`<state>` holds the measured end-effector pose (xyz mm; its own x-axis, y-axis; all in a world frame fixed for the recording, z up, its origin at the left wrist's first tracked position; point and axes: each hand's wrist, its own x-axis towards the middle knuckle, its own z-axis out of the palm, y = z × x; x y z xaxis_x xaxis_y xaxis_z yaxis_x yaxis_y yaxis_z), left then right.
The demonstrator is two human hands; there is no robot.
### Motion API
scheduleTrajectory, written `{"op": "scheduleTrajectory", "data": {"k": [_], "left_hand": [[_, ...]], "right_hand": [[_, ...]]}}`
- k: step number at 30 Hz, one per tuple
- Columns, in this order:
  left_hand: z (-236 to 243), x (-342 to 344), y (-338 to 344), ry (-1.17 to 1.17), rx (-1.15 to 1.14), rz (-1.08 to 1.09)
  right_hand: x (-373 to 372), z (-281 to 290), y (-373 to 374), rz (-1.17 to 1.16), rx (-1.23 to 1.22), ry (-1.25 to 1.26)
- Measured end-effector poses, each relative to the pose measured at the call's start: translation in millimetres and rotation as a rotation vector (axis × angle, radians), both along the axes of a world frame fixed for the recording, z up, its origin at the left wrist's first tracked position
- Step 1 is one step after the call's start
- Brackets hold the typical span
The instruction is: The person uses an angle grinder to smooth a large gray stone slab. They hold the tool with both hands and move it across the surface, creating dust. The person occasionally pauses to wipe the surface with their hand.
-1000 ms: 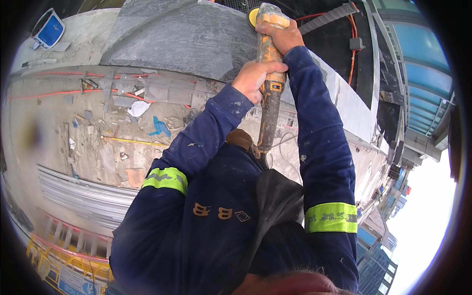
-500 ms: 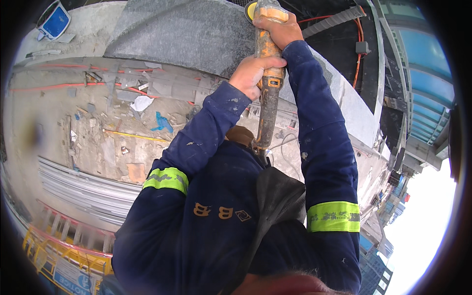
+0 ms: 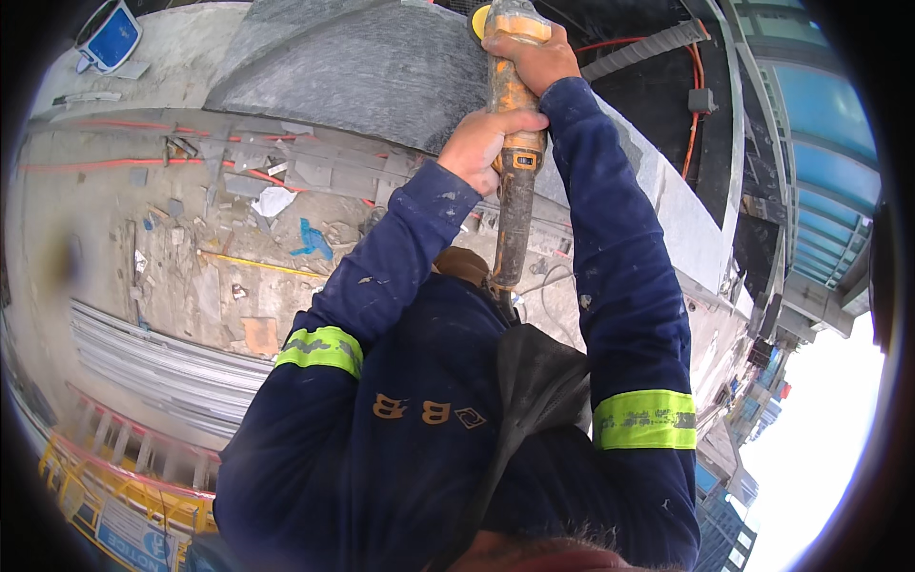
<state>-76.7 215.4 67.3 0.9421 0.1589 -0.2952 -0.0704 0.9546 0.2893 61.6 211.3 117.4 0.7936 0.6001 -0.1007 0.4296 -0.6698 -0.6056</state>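
Note:
With both hands I hold a worn yellow-and-grey angle grinder (image 3: 518,195), its long body pointing back toward my chest. My left hand (image 3: 481,145) wraps round the middle of the body, thumb laid across it. Farther forward, my right hand (image 3: 541,59) is closed round the head end. Part of a yellow disc (image 3: 479,23) shows at the left of the head, near the upper edge of the view. Beside it spreads a grey stone slab (image 3: 353,76) with a dusty, streaked surface. Whether the disc touches the slab I cannot tell.
Rubble and scraps litter the floor (image 3: 191,276) at left, with a blue scrap (image 3: 311,238) and orange cables. Long metal profiles (image 3: 162,362) and a red-railed ladder (image 3: 143,443) lie nearer. A grey wrapped pipe (image 3: 643,50) runs at right. A blue-and-white container (image 3: 108,43) stands far left.
The grinder and both hands have shifted slightly left in view. Both hands keep their hold on it.

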Motion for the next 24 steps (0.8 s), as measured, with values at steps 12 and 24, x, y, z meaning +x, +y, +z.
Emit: {"op": "scheduleTrajectory", "data": {"k": [12, 24], "left_hand": [[3, -7, 10, 0.031, 0.04, 0.032], [1, -7, 13, 0.012, 0.029, 0.053]], "right_hand": [[3, -18, 20, 0.095, 0.192, -0.059], [1, -16, 24, 0.077, 0.138, -0.037]]}}
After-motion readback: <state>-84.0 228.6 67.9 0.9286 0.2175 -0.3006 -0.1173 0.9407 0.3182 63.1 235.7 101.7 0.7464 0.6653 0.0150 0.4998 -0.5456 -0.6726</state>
